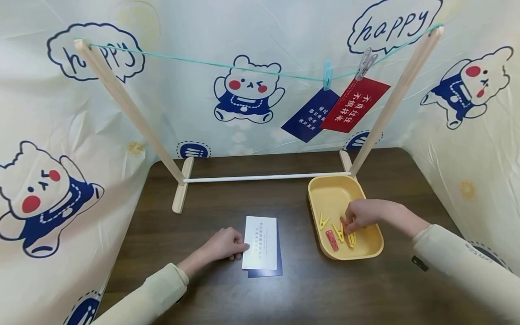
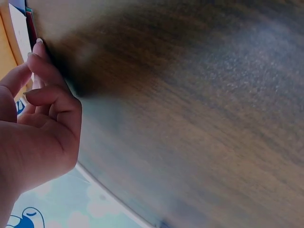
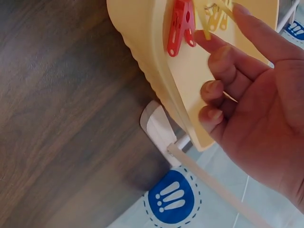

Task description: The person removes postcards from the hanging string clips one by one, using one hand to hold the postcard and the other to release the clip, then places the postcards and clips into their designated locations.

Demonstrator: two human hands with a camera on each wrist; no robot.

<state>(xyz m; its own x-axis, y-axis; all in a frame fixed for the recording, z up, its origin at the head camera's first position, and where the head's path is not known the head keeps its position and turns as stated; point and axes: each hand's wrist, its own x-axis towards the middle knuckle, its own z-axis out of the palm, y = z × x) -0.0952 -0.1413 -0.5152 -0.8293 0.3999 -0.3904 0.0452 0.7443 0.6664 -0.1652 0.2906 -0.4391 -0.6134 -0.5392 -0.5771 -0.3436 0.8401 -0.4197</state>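
Observation:
At a white card [image 1: 260, 248] with printed lettering, my left hand [image 1: 222, 244] pinches the left edge, thumb on top. A dark blue card [image 1: 268, 273] lies beneath it, showing at the right and bottom. My right hand [image 1: 361, 214] reaches into a yellow tray [image 1: 335, 185]. In the right wrist view, its thumb and forefinger pinch a yellow clothespin [image 3: 225, 6]. Beside the fingertips lie a red clothespin [image 3: 179, 28] and other yellow clothespins [image 1: 337, 233]. Part of the pile is hidden under the right hand.
A wooden rack with a left post [image 1: 130, 113] and right post [image 1: 396, 99] carries a green line [image 1: 183, 59]. From it hang a blue card [image 1: 310, 115] under a blue clothespin [image 1: 327, 75] and a red card [image 1: 355, 104] under a grey clothespin [image 1: 365, 64]. A white rod [image 1: 264, 177] joins the feet.

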